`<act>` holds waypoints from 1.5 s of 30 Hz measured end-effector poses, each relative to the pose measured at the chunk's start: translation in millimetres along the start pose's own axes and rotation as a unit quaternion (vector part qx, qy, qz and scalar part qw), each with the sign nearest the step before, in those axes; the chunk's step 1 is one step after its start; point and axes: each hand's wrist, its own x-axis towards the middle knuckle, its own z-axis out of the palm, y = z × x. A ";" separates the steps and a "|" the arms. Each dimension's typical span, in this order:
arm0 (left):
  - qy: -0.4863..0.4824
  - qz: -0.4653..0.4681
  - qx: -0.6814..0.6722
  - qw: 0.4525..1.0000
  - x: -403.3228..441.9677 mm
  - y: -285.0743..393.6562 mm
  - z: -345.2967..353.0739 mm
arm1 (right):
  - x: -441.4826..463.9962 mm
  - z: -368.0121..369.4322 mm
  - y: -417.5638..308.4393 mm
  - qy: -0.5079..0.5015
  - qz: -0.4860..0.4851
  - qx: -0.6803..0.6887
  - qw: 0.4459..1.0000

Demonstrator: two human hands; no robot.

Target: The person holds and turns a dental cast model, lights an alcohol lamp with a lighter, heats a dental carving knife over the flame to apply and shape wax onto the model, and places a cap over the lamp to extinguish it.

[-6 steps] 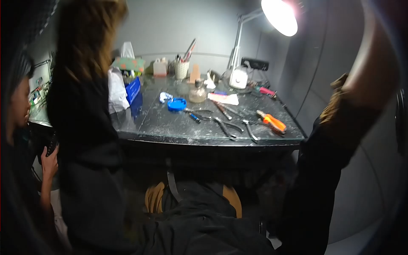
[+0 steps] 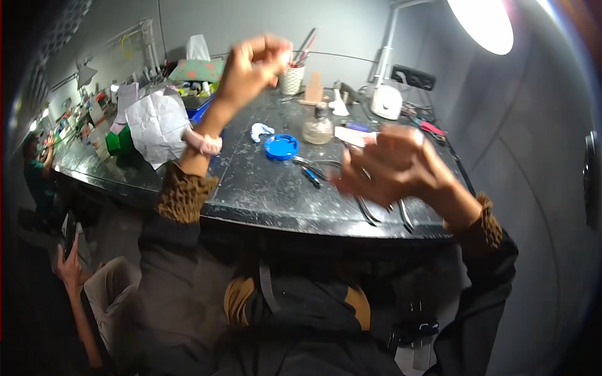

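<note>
Left fingers and right fingers are half-curled, any hold too blurred to tell; pliers are part-hidden beneath the right.

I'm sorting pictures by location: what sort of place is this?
Probably a craft or repair workshop, judging by the scuffed black workbench, the bright lamp and the metal hand tools.

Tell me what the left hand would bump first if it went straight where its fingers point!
Probably the white cup; but depth is unclear, so the left hand might pass above it.
</note>
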 end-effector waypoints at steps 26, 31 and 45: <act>-0.256 -0.278 0.042 0.925 -70.2 -185.7 -52.2 | -55.9 142.9 -35.3 -0.298 0.216 0.462 0.807; -0.196 -0.294 0.019 0.935 -71.1 -180.5 -47.6 | -58.5 150.3 -14.9 -0.184 0.278 0.360 0.871; 0.027 -0.263 -0.125 0.956 -60.4 -181.6 5.1 | -95.5 164.8 30.8 -0.319 0.524 0.284 0.737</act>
